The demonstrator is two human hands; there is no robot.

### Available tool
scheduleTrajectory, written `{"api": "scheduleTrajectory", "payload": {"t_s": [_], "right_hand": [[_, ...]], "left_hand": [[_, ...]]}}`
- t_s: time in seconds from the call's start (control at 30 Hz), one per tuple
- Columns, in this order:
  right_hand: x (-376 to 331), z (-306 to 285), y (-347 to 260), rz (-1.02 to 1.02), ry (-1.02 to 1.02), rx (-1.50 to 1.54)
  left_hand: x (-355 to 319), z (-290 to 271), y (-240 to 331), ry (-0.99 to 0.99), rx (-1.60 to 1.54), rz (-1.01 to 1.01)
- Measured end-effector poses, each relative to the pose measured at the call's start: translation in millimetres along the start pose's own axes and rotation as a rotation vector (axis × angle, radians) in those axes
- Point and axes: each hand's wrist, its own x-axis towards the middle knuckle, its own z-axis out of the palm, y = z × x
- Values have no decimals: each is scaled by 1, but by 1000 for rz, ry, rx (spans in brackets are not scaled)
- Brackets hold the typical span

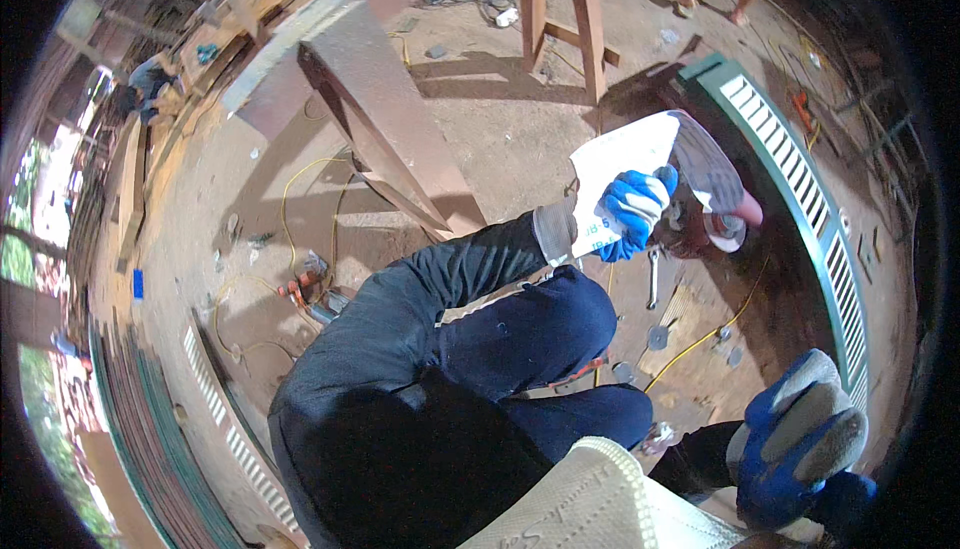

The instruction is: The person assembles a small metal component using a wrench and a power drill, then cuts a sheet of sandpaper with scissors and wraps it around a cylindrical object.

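Note:
My left hand [636, 211] wears a blue and white work glove and grips a white sheet [622, 157] printed in blue. The sheet curls at its right end, showing a greyish face, and looks like sandpaper. Just beyond and below it sits a red machine with a round disc [726, 231], partly covered by the sheet. My right hand [800, 439], in a matching glove with grey-coated fingers, is raised close to the camera at lower right. Its fingers are curled in; whatever they hold, if anything, is hidden. Behind it stands a long green slatted frame [792, 164].
A wrench [654, 279], flat round discs [657, 337] and a yellow cord [690, 360] lie on the dirt floor. A brown trestle [385, 99] stands ahead. An orange power tool [298, 291] lies at left, near another slatted panel [235, 439]. Other people are farther off.

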Motion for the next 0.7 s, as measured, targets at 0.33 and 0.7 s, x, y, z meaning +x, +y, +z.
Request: {"api": "scheduleTrajectory", "payload": {"t_s": [0.33,0.7], "right_hand": [[85,-26,31,18,215,-396],[110,-57,150,700,400,-788]], "left_hand": [[2,22,-9,-116,-91,-156],[-28,62,38,231,1930,578]]}}
